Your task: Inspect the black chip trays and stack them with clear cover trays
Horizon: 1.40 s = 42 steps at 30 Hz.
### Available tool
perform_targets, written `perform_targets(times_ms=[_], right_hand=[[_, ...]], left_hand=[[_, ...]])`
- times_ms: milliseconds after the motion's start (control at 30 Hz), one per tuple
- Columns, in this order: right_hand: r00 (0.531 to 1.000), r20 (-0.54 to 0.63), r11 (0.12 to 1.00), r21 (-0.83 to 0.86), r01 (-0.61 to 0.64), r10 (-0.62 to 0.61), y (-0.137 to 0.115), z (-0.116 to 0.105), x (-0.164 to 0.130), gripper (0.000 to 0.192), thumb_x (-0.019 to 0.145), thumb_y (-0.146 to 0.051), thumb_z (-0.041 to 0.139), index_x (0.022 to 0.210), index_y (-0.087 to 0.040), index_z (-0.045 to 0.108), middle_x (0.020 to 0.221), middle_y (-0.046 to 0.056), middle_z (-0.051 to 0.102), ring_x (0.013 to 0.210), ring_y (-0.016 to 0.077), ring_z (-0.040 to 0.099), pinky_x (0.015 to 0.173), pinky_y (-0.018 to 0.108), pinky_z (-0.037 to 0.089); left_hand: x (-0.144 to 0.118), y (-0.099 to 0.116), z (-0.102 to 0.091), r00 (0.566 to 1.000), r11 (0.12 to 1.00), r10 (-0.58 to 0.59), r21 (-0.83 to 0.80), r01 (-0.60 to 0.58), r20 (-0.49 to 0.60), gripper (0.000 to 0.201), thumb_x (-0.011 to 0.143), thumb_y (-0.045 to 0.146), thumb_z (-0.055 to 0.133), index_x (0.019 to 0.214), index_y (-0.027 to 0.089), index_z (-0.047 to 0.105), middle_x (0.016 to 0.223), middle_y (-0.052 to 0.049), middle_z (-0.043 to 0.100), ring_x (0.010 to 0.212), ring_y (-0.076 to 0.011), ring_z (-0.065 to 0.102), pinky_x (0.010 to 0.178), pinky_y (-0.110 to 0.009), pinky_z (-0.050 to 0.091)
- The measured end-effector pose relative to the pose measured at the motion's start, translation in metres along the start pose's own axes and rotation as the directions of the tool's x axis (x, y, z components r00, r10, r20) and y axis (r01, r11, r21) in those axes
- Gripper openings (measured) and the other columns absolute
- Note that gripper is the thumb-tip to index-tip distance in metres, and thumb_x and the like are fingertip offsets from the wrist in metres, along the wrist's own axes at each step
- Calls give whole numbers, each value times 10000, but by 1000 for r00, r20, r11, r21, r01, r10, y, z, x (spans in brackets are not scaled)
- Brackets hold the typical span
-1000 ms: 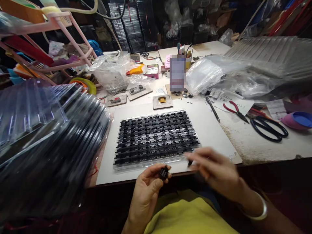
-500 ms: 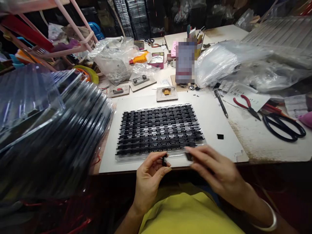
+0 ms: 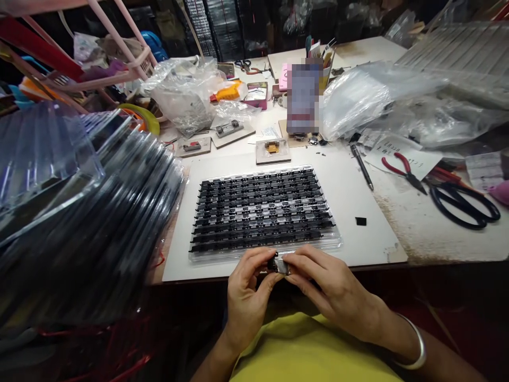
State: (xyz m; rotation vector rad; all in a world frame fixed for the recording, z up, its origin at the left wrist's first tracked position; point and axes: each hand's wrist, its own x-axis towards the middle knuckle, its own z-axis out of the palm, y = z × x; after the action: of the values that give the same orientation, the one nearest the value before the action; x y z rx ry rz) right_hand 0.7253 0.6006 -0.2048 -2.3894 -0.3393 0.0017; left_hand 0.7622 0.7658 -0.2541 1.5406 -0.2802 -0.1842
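Note:
Between thumb and fingers, my left hand [image 3: 248,286] pinches a small black pin connector [image 3: 272,262] near the front edge of the board. My right hand [image 3: 330,281] is closed on a small flat grey piece [image 3: 282,266], which meets the connector's right side; whether they are joined I cannot tell. Just beyond my hands lies a clear plastic tray [image 3: 334,243] filled with rows of black pin connectors [image 3: 258,212]. A small black rectangular piece [image 3: 361,221] rests alone on the white board [image 3: 358,191], right of the tray.
Clear plastic trays [image 3: 131,212] are stacked high at the left. To the right lie a pen [image 3: 361,167], red-handled pliers [image 3: 405,171] and black scissors [image 3: 463,206]. Small fixtures [image 3: 273,151] and plastic bags [image 3: 358,101] stand behind the board. A pixelated upright phone [image 3: 303,98] is at the back.
My right hand has moved left, bringing its grey piece against the connector in my left hand. My left hand has shifted slightly right, still holding the connector.

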Motion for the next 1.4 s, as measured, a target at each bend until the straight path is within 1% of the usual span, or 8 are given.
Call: perform_targets(times_ms=[167,333,533,700,833,933,1200,1400], right_hand=[[1000,-9,999,34,-19,19,1,1,0,227,940,-176,425,1138,-171,536,917,74,567,813,172,543,715,323,505],[999,-34,998,66,-8,10,3,1,-1,254,923,-176,468,1170,-176,523,952,73,570,841,173,547,740,324,508],[998,-11,994,95,60,-59,6,1,-5,404,920,-109,434,1319,-172,455,1011,94,546,886,168,531,760,316,504],[996,-75,981,186,63,-49,8,-3,-7,457,924,-85,417,1369,-191,418,1024,90,522,909,148,526,775,280,493],[1000,10,983,186,-2,0,6,-5,-8,427,928,-121,439,1344,-218,435,1023,67,542,896,142,533,786,273,485],[998,60,984,174,-21,11,5,-3,-8,410,930,-132,435,1331,-218,428,1019,60,559,900,151,535,795,286,482],[999,46,979,202,-24,15,5,1,-10,472,928,-124,435,1367,-274,349,1073,39,568,970,152,528,862,299,460],[999,46,977,209,-34,25,5,2,-11,420,930,-128,433,1327,-257,389,1050,40,570,947,152,527,842,299,460]], left_hand=[[-1,-2,0,999,999,47,19,-47,15,321,794,124,649,1077,275,654,1060,-43,610,971,-160,586,775,-229,496],[0,1,-1,1000,1000,-6,31,6,11,306,779,146,674,1054,279,668,1004,-24,627,834,-124,601,709,-197,500],[0,2,-1,999,999,-36,8,35,38,294,777,179,686,1041,305,673,922,3,620,812,-114,585,689,-187,486],[1,1,0,994,996,-87,13,86,61,248,774,217,694,1010,294,691,833,10,588,721,-99,540,629,-183,463],[0,0,-3,989,990,-128,-52,131,68,248,785,221,683,1020,298,687,904,-1,596,784,-114,562,669,-197,476],[0,1,-3,994,993,-101,-52,103,47,276,787,196,680,1040,306,675,961,-1,597,847,-118,569,726,-199,472],[-2,-2,-2,997,999,-43,-18,44,63,326,808,168,655,1092,328,641,1013,-1,576,907,-124,553,756,-209,458],[-1,-3,-3,998,1000,-15,-3,15,60,343,801,154,663,1095,330,639,1011,3,576,908,-114,547,763,-193,449]])
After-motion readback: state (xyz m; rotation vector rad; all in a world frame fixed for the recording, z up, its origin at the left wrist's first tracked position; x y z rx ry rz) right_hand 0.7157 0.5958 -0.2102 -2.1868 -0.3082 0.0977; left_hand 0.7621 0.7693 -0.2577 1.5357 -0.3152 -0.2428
